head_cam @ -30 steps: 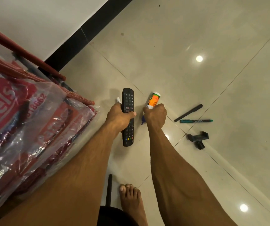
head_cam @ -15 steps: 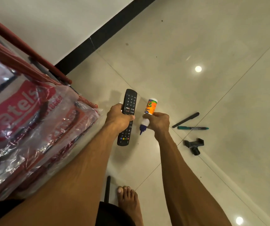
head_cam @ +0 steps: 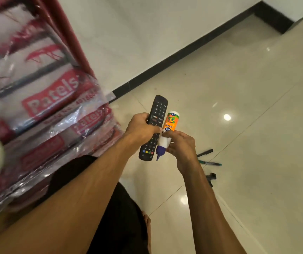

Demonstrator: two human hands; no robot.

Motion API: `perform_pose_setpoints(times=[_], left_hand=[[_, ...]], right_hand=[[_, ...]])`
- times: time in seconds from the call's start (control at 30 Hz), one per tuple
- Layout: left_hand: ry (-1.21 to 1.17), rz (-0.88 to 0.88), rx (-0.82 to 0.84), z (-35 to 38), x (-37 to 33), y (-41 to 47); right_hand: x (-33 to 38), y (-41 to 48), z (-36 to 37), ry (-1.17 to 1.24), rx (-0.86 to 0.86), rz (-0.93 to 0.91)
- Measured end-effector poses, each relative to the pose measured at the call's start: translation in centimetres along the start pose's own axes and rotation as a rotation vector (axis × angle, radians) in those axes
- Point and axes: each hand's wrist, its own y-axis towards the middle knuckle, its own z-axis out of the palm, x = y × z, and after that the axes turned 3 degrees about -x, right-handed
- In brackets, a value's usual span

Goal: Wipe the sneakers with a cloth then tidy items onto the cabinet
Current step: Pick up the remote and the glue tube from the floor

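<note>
My left hand (head_cam: 141, 127) grips a black remote control (head_cam: 156, 123) around its middle, buttons facing me. Right beside it, my right hand (head_cam: 181, 143) holds a glue bottle (head_cam: 170, 125) with an orange label, white body and purple nozzle pointing down. The two items almost touch, raised above the tiled floor. No sneakers or cloth are in view.
A red-framed rack wrapped in clear plastic with red "Patels" print (head_cam: 51, 99) fills the left. On the floor at the right lie a black pen (head_cam: 205, 152), a green marker (head_cam: 211, 163) and a small black clamp (head_cam: 211, 177). A black skirting (head_cam: 183, 52) runs along the white wall.
Both hands rose from near the floor with the remote and the glue bottle and came closer together. The view tilted up, showing more of the rack and wall.
</note>
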Motion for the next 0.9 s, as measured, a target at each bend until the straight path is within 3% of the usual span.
perform_pose_setpoints(times=[0.5,0.67,0.9], left_hand=[[-0.225,0.300,-0.221,-12.6,-2.9,-18.7],[-0.302,0.374,-0.373,-19.1,-1.1,-25.3],[-0.489,0.340,-0.649,-27.9,3.8,-33.6]], right_hand=[[7.7,-20.8,5.2,0.004,0.251,-0.322],[7.7,-27.3,9.5,-0.044,0.438,-0.367],[6.0,-35.1,17.4,-0.174,0.730,-0.394]])
